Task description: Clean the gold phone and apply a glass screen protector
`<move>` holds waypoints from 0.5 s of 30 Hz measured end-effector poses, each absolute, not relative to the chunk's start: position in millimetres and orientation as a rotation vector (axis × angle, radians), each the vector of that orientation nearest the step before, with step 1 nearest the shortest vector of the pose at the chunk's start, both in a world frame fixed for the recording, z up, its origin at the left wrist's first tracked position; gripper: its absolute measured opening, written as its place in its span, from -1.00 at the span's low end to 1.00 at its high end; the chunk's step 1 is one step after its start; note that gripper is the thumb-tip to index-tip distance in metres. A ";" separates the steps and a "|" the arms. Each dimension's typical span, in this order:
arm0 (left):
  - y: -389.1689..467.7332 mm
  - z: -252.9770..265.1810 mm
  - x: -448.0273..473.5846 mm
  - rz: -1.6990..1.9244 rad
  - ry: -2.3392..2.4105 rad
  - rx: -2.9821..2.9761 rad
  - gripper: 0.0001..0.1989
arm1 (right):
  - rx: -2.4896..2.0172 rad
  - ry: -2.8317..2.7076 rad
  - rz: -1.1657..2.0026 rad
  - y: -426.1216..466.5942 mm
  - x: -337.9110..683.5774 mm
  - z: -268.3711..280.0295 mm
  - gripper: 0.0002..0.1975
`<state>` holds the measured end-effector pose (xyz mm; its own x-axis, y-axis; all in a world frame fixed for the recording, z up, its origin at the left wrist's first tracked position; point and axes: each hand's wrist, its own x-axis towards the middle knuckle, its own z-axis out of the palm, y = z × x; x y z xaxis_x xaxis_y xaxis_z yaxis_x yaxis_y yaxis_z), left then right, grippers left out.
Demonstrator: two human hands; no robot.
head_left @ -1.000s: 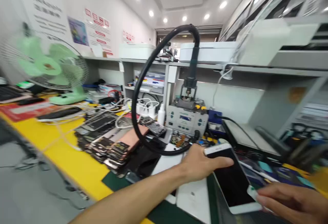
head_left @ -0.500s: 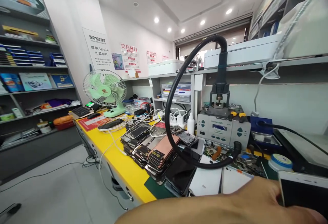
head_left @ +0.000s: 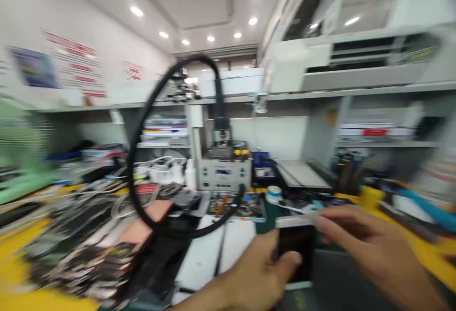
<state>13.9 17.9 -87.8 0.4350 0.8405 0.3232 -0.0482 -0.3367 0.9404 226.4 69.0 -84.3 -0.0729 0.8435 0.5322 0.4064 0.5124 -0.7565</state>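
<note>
A white-framed smartphone (head_left: 295, 240) with a dark screen is in my left hand (head_left: 254, 270), whose thumb lies across the glass while the other fingers are hidden behind. My right hand (head_left: 366, 242) meets the phone's upper right corner, thumb and forefinger pinched there; blur hides the exact contact. Beneath both hands lies a dark work mat (head_left: 338, 278). To the left of my left hand are white phone back panels (head_left: 203, 251) lying flat.
Stacks of phone parts (head_left: 103, 249) cover the left of the bench. A thick black hose (head_left: 133, 159) loops up from a grey rework station (head_left: 225, 173). Behind the phone stand a tray of circuit boards (head_left: 231, 206) and a round tub (head_left: 274, 194). A green fan (head_left: 21, 145) is far left.
My view has swung to the right, blurring the picture. The phone and my left hand now sit nearer the middle, and my right hand has come into view at the phone's corner.
</note>
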 end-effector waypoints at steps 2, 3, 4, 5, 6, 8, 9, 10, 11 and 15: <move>20.4 -89.1 14.3 1.039 0.764 1.647 -0.57 | -0.931 -1.718 0.613 59.7 225.0 -69.8 -0.78; 22.1 -91.4 15.1 1.018 0.812 1.656 -0.58 | -0.853 -1.728 0.646 59.1 222.4 -64.8 -0.82; 23.5 -94.0 16.2 0.991 0.834 1.671 -0.57 | -0.838 -1.750 0.631 59.9 219.9 -61.0 -0.84; 24.0 -96.6 17.6 0.964 0.838 1.700 -0.58 | -0.835 -1.777 0.613 60.8 217.7 -57.7 -0.85; 23.8 -98.8 18.9 0.980 0.878 1.689 -0.59 | -0.823 -1.810 0.609 61.1 215.6 -54.5 -0.85; 21.8 -101.5 20.7 0.998 0.882 1.667 -0.62 | -0.774 -1.881 0.619 59.2 210.0 -47.5 -0.89; 20.7 -102.0 20.9 1.009 0.886 1.652 -0.62 | -0.744 -1.917 0.627 57.5 206.3 -43.7 -0.91; 20.0 -102.0 20.9 1.013 0.886 1.647 -0.63 | -0.711 -1.954 0.631 55.7 202.1 -39.9 -0.93; 19.6 -101.7 20.6 1.018 0.894 1.652 -0.63 | -0.681 -1.989 0.631 54.1 197.6 -36.5 -0.94; 21.3 -100.5 19.1 1.022 0.976 1.733 -0.65 | -0.614 -2.077 0.660 52.5 183.2 -29.8 -0.93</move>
<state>19.1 21.3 -100.5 0.3543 0.9066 0.2293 0.1874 -0.3091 0.9324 183.2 52.5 -29.8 -0.5189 0.6320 0.5755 0.1837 0.7400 -0.6470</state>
